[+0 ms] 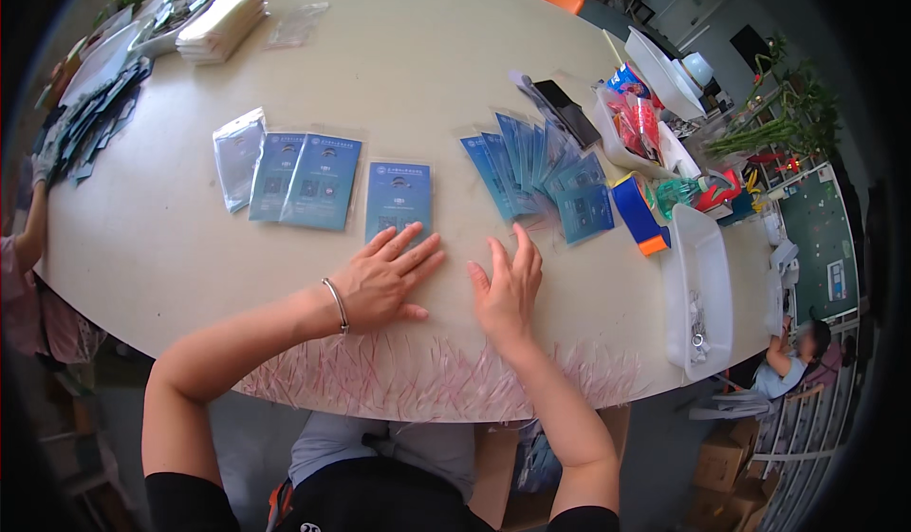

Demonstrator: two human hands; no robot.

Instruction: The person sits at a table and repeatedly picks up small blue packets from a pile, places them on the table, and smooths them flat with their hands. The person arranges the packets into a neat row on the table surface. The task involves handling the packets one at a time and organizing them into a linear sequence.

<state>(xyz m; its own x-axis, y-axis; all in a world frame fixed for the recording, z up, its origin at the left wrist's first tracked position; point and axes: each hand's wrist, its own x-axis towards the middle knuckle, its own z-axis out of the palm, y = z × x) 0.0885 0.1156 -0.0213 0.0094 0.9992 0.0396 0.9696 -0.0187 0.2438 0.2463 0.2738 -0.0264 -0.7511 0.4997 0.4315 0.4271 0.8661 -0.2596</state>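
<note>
Tabletop [408, 67], pale, runs from its curved six-o'clock edge, strewn with pink strands [380, 378], outward to nine and twelve; white bin [698, 257] at three. Left hand [380, 283] rests splayed fingers on the blue packet [399, 190] at eleven; right hand [507, 297], fingers curved, unclenched, near fanned packets [585, 213] at one.

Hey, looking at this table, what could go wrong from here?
The fanned blue cards in clear plastic sleeves might scatter if the right hand brushes them. The thin, shiny pinkish strips along the near edge of the pale, curved table could cling or drop off. The long white plastic tray at the table's right side might get bumped off.
</note>
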